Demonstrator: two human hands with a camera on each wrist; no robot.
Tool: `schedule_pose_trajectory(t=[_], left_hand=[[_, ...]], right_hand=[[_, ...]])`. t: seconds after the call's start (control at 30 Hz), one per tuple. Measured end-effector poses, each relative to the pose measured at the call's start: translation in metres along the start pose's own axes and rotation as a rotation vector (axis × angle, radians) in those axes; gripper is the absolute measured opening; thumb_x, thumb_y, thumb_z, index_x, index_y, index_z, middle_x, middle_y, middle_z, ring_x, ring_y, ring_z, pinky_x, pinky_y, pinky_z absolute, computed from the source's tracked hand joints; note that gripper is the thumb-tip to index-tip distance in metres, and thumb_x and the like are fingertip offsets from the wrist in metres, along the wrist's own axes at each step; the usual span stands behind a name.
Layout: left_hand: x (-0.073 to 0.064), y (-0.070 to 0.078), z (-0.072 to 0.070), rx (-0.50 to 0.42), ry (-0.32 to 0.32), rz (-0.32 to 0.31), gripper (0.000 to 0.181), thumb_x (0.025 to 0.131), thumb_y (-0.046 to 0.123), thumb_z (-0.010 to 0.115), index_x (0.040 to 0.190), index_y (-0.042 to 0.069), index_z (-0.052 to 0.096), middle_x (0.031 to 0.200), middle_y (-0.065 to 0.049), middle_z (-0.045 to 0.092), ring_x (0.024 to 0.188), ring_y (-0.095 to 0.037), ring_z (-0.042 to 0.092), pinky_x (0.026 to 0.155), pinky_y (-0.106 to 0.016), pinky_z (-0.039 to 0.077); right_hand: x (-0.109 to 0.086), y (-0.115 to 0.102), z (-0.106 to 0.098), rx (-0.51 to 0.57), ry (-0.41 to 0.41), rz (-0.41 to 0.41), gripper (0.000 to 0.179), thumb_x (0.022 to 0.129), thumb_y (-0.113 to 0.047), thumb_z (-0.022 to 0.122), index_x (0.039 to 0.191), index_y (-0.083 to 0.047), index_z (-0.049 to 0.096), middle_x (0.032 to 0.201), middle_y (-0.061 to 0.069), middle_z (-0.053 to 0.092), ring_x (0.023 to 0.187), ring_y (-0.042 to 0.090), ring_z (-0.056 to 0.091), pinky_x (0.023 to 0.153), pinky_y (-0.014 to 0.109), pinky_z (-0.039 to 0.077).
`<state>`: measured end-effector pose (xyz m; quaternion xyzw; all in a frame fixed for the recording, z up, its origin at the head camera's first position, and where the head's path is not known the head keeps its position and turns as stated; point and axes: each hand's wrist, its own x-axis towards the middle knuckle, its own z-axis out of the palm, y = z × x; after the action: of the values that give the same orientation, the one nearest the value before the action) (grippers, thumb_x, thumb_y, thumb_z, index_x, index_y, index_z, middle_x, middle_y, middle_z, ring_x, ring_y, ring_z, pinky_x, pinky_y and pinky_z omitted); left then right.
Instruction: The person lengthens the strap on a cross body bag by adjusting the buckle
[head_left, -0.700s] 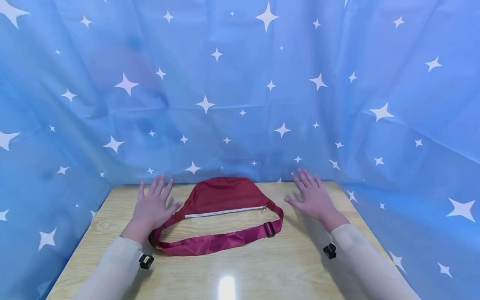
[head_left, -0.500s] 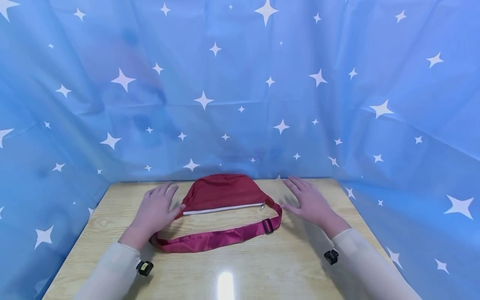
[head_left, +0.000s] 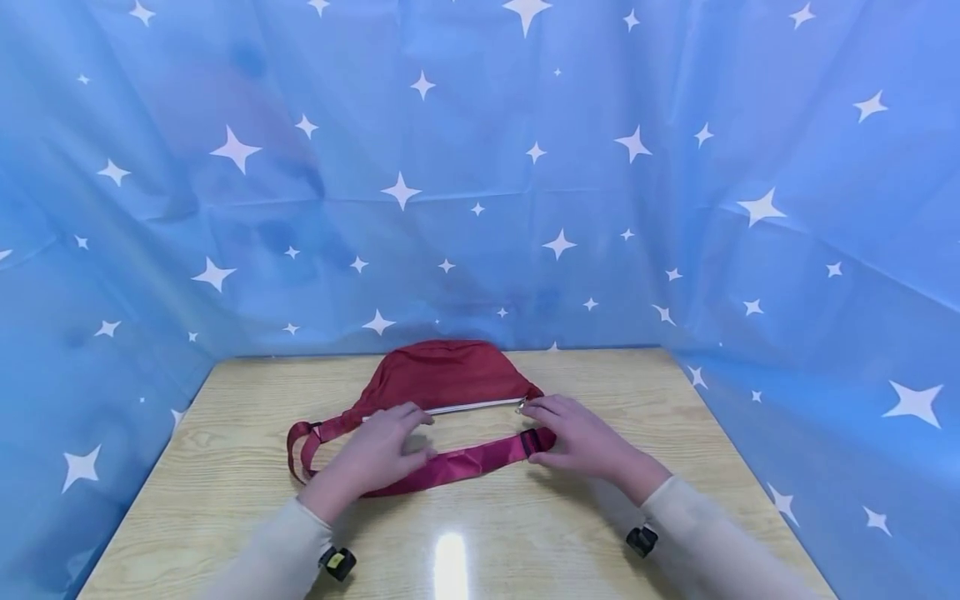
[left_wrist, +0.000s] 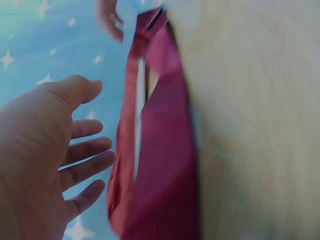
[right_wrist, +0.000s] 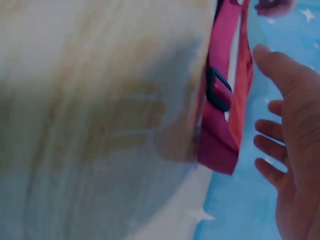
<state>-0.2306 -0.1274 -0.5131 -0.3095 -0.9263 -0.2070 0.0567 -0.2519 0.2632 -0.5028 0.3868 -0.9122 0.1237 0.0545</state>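
Note:
A dark red waist bag [head_left: 450, 375] lies at the far side of the table, its white zipper [head_left: 472, 407] facing me. The magenta strap [head_left: 468, 463] loops toward me, with a black buckle [head_left: 530, 442] near its right end. My left hand [head_left: 371, 454] hovers over the left part of the strap, fingers loosely bent; the left wrist view has its fingers [left_wrist: 87, 150] apart from the bag. Over the strap's right end is my right hand [head_left: 581, 437], close to the zipper pull and buckle. In the right wrist view, its fingers [right_wrist: 270, 145] hold nothing.
Beneath everything is a light wooden table [head_left: 225, 467], glossy, with a bright reflection near the front. A blue curtain [head_left: 480, 167] with white stars hangs behind it and along both sides. The far table edge runs just behind the bag.
Both hands have moved inward and toward me, from beside the bag to over the strap. Their spread fingers have relaxed into a loose bend. The bag stays put on the table.

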Motion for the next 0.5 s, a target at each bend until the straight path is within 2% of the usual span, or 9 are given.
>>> schedule_pose_trajectory(t=[0.13,0.27,0.4,0.5], left_hand=[[0.013,0.018,0.020,-0.029,-0.047,0.045,0.047,0.102,0.041,0.080,0.138,0.012,0.072,0.130,-0.003,0.072,0.116,-0.025,0.071,0.103,-0.049,0.058],[0.033,0.037,0.037,-0.058,-0.095,0.042,0.050,0.101,0.046,0.081,0.139,0.015,0.071,0.131,-0.001,0.072,0.118,-0.021,0.070,0.104,-0.045,0.057],[0.054,0.057,0.051,-0.008,-0.120,0.029,0.049,0.098,0.046,0.083,0.136,0.017,0.072,0.128,0.002,0.070,0.113,-0.018,0.070,0.100,-0.040,0.058],[0.062,0.067,0.060,0.052,-0.126,0.028,0.047,0.095,0.046,0.086,0.131,0.018,0.074,0.123,0.003,0.070,0.107,-0.015,0.069,0.094,-0.037,0.059]], right_hand=[[0.002,-0.004,0.007,-0.017,-0.024,-0.040,0.070,0.091,-0.040,0.093,0.147,-0.008,0.067,0.147,0.006,0.066,0.136,0.031,0.060,0.117,0.054,0.048],[0.003,-0.003,0.014,-0.069,-0.045,-0.082,0.061,0.091,-0.032,0.092,0.141,-0.007,0.069,0.138,0.004,0.068,0.130,0.028,0.063,0.114,0.052,0.050],[0.004,-0.003,0.019,-0.115,-0.025,-0.125,0.054,0.089,-0.026,0.092,0.136,-0.007,0.071,0.130,0.003,0.069,0.124,0.026,0.065,0.110,0.049,0.053],[0.005,-0.003,0.022,-0.134,-0.004,-0.145,0.050,0.088,-0.024,0.093,0.130,-0.008,0.072,0.125,0.002,0.069,0.119,0.025,0.066,0.107,0.047,0.055]])
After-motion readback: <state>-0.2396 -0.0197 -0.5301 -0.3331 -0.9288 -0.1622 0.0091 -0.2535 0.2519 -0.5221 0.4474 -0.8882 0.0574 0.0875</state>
